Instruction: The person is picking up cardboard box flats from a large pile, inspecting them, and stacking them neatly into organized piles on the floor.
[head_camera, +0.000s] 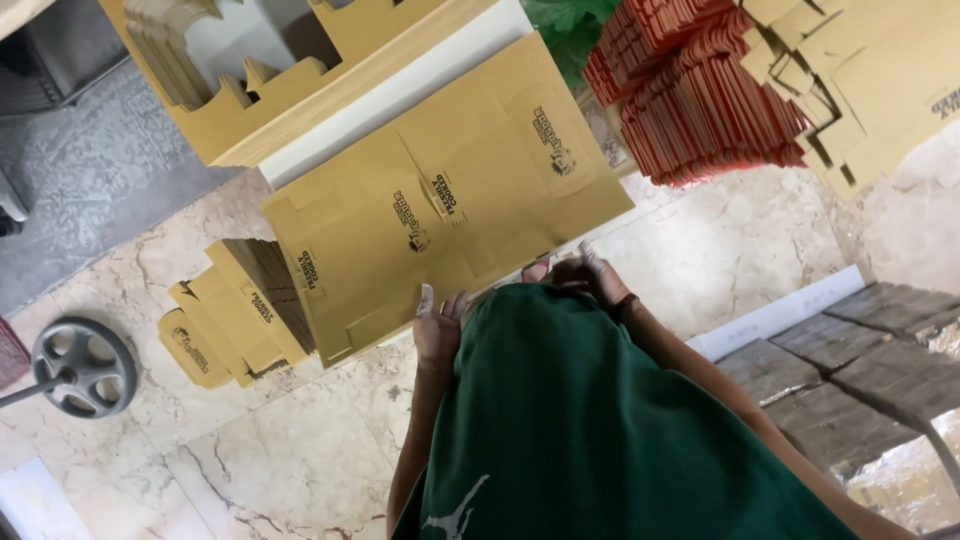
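One flat brown cardboard blank (440, 190) lies with its long axis running from lower left up to upper right, above the marble floor (300, 450). The left hand (438, 325) has its fingers spread against the blank's near edge, while the right hand (590, 275) curls at that same edge (its grip is partly hidden by the green shirt (590, 420), so I cannot tell whether it is clamped). Two stacks sit close by: one brown pile (225, 315) and one red pile (700, 90), cut off at the top.

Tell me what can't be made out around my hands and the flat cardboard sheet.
Head view only:
- Right hand: mostly hidden by the green shirt.
- Left hand: grip unclear, fingertips against the cardboard sheet.
- Red stack: cut off by the top edge.
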